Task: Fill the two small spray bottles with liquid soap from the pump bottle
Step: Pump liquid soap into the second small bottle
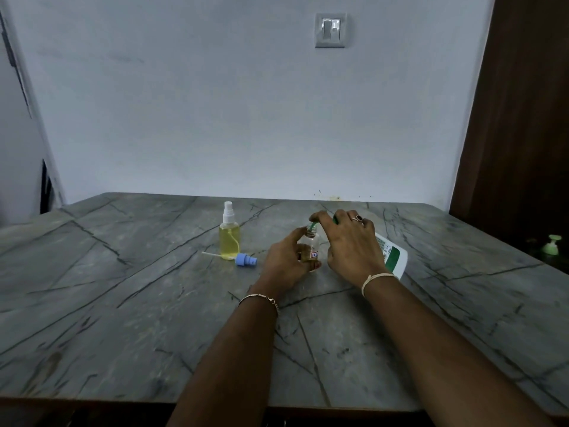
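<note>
My left hand (288, 260) grips a small clear spray bottle (311, 246) that stands uncapped on the grey table (154, 303). My right hand (351, 245) lies over the green pump head (311, 226) of the white pump bottle (392, 255), fingers curled on it. The pump spout meets the small bottle's open neck. A little amber liquid shows at the small bottle's bottom. To the left stands a second spray bottle (229, 235), full of yellow liquid, with a white sprayer on. A loose blue sprayer cap (244, 260) with its white tube lies beside it.
A green pump top (551, 245) shows at the table's far right edge, beside a dark wooden door (517, 118). A white wall with a light switch (331, 30) runs behind the table.
</note>
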`<state>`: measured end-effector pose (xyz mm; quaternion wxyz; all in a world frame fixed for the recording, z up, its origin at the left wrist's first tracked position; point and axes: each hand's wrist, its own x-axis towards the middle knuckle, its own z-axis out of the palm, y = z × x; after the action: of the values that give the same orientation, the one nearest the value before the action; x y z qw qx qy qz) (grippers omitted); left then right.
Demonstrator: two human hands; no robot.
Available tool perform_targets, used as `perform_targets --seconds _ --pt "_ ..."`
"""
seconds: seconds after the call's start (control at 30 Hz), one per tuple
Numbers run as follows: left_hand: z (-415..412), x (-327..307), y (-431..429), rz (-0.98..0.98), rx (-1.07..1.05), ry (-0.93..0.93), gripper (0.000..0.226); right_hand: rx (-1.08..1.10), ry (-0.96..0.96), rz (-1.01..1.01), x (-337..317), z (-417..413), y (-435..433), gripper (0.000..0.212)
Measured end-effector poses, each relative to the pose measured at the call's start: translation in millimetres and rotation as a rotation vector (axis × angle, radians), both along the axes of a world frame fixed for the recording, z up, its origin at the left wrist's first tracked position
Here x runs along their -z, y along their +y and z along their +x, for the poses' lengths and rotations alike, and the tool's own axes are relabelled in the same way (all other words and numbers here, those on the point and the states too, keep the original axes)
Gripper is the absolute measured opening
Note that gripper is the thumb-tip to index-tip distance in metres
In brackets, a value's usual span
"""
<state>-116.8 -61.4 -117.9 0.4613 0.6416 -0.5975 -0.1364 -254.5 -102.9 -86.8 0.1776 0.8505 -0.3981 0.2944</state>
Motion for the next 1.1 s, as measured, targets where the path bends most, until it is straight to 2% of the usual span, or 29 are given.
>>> perform_targets --seconds 0.3,0.6,0.9,1.1 --pt "1.1 0.6 -2.1 0.001 -0.03 -0.008 0.072 0.0 0.055 -0.05 7.1 -7.7 -6.9 0.082" --pt "0.3 -1.1 0.8 0.002 -0.015 -0.019 0.069 0.013 0.021 -0.029 3.4 -1.2 -4.2 0.066" --pt "1.1 0.7 -1.2 0.001 -0.04 -0.047 0.07 0.025 0.065 -0.069 7.8 -5.1 -8.9 0.077" --pt "1.4 0.3 -2.6 0.006 -0.043 -0.058 0.07 0.028 0.045 -0.072 6.5 -2.6 -8.2 0.073"
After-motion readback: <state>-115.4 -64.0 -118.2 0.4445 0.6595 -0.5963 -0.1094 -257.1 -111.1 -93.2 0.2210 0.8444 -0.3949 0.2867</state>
